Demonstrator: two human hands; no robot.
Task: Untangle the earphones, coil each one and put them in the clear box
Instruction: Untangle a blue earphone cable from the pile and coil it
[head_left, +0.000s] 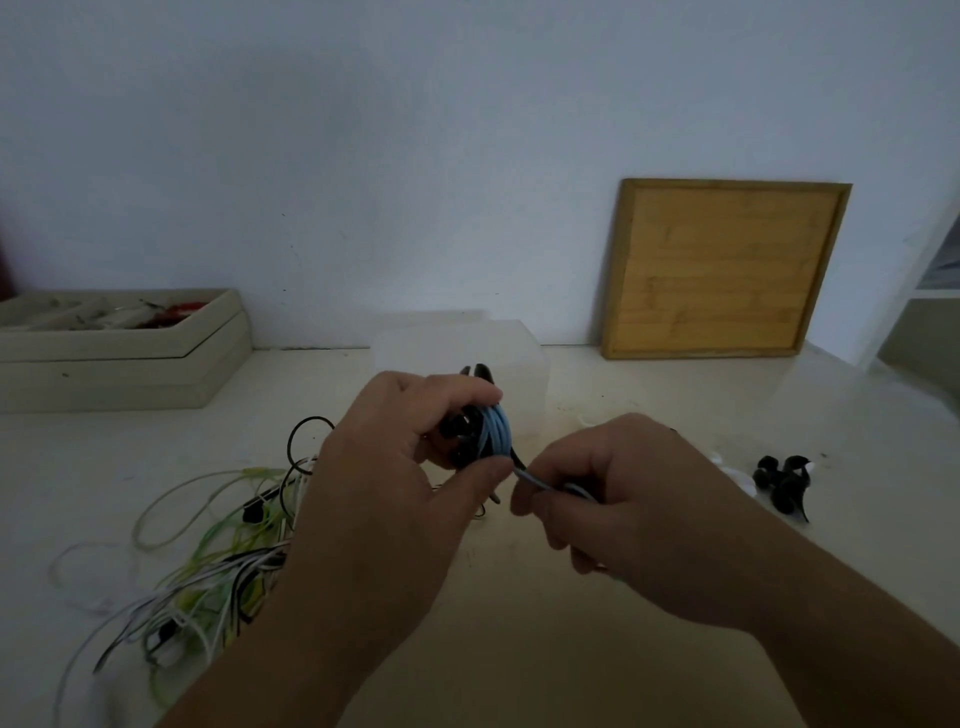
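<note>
The left hand (395, 467) is gripping the blue earphone coil (492, 432); just beside it, the right hand (613, 499) is pinching its loose end (535, 480).

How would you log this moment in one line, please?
step: coiling | left hand: holds blue earphone coil | right hand: pinches its loose end | clear box: behind hands | tangled earphones: left, on table

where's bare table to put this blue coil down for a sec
Bare table lies between the clear box and the wooden board, and between the beige tray and the clear box. Crowded: the cable tangle front left, and the black earphones right of the right hand. The left hand holds the blue coil.
</note>
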